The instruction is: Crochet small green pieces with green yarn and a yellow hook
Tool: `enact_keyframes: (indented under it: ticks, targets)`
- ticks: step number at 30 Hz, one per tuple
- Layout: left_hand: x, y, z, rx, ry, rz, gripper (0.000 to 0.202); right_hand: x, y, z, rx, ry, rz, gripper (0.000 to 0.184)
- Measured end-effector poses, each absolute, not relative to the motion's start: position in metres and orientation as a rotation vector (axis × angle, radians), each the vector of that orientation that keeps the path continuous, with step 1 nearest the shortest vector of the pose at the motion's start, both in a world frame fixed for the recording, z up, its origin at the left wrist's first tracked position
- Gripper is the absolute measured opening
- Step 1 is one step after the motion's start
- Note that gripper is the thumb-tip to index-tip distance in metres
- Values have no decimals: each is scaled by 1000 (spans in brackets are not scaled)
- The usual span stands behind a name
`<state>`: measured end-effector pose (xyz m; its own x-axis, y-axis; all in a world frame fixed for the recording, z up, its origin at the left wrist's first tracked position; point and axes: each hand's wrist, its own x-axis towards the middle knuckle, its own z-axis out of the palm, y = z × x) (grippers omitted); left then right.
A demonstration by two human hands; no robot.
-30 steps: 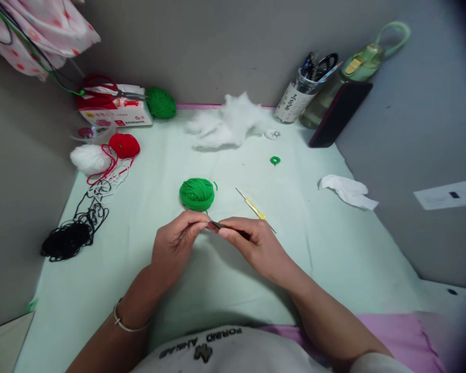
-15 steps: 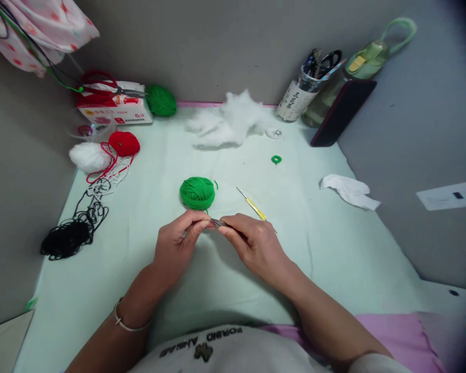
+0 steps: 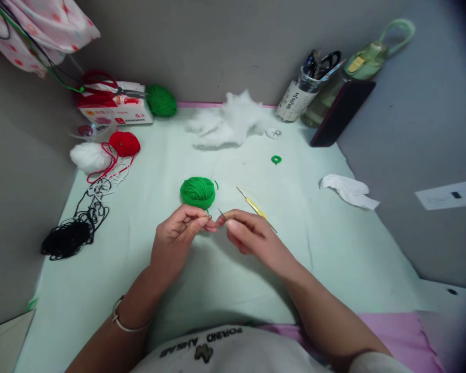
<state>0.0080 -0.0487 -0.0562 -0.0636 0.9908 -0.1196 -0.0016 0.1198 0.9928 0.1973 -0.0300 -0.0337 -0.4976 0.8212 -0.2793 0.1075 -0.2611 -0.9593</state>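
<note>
My left hand [image 3: 177,231] is closed in a pinch just below the green yarn ball [image 3: 198,192]. A tiny dark loop [image 3: 209,216] pokes out at its fingertips; its kind is too small to tell, and most of it is hidden. In my right hand [image 3: 250,233], thumb and fingers close on a thin pointed metal tool [image 3: 221,214], whose tip slants up and left. The two hands almost meet at the fingertips. A yellow-handled crochet hook [image 3: 255,206] lies on the table behind my right hand.
A small green yarn ring [image 3: 276,159] and white stuffing [image 3: 233,122] lie farther back. At left are black yarn [image 3: 67,238], red yarn [image 3: 125,144] and a box [image 3: 116,111] with red-handled scissors [image 3: 101,83] on it. A phone [image 3: 344,114] leans on a bottle [image 3: 367,59] at right.
My hands have drawn slightly apart at the fingertips. The metal tool in my right hand has tilted upward, away from the left fingertips. The things on the table have stayed put.
</note>
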Motion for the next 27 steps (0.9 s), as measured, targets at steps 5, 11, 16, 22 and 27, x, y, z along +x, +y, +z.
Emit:
enact_keyframes:
  ticks: [5, 11, 16, 22, 27]
  targets:
    - [7, -50, -63, 1248, 1216, 1274, 3, 198, -26, -42, -992, -1005, 2178, 33]
    - [3, -49, -71, 1791, 1109, 1327, 16, 193, -25, -49, -1016, -823, 2225, 29]
    - [1, -48, -69, 1916, 1089, 1321, 18, 195, -23, -57, -968, -707, 2278, 23]
    - [1, -49, -68, 1894, 1085, 1324, 18, 196, -21, -58, -884, -568, 2386, 20]
    - [1, -49, -67, 1900, 1083, 1348, 18, 196, -21, -59, -834, -503, 2436, 18]
